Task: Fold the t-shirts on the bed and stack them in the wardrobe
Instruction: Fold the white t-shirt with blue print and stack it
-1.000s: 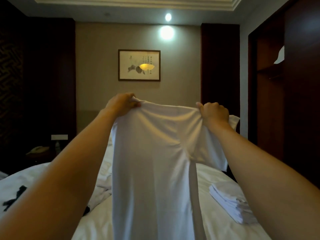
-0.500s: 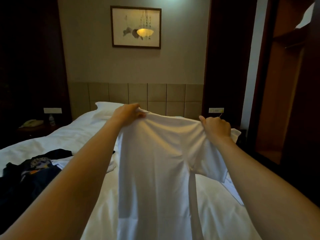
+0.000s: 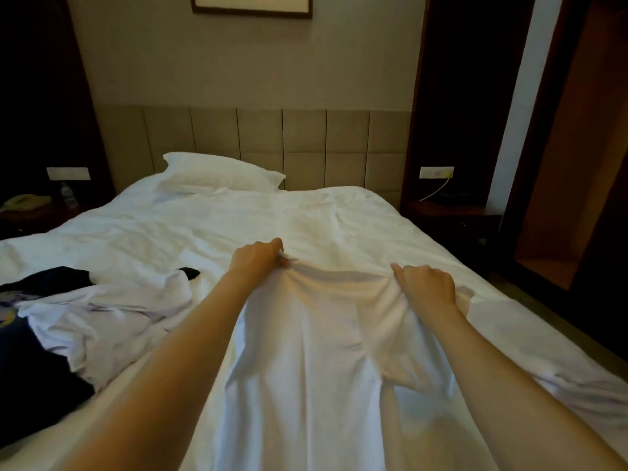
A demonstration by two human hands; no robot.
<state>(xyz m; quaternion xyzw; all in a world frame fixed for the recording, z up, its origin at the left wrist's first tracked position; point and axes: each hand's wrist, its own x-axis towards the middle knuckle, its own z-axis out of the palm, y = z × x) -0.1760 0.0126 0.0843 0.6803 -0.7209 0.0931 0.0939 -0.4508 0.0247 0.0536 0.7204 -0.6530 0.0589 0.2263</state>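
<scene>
Two bare hands grip one white t-shirt (image 3: pixel 312 351) by its top edge, above the near half of the bed (image 3: pixel 238 219). The left hand (image 3: pixel 260 260) pinches the cloth at one shoulder with curled fingers, and the right hand (image 3: pixel 426 288) is clenched round a bunch of fabric at the other. The shirt hangs down from them toward the camera, and one short sleeve droops below the right wrist. Both forearms reach in from the bottom corners. The left one covers the shirt's left edge and part of the sheet beside it, and the right one crosses the lower right of the shirt. On the left side of the bed lies a loose heap of clothes, a crumpled white garment (image 3: pixel 102 311) on top of a dark garment (image 3: pixel 37 375), well apart from the held shirt. A white pillow (image 3: pixel 221 171) sits at the far end against a padded headboard (image 3: pixel 306 144), and the lower edge of a framed picture (image 3: pixel 251 6) shows on the wall above. A telephone (image 3: pixel 23 201) rests on the dim stand at far left. On the right are a wall socket (image 3: pixel 436 172) with a cable, a dark bedside table (image 3: pixel 448 212) and the open wooden wardrobe (image 3: pixel 577 164).
</scene>
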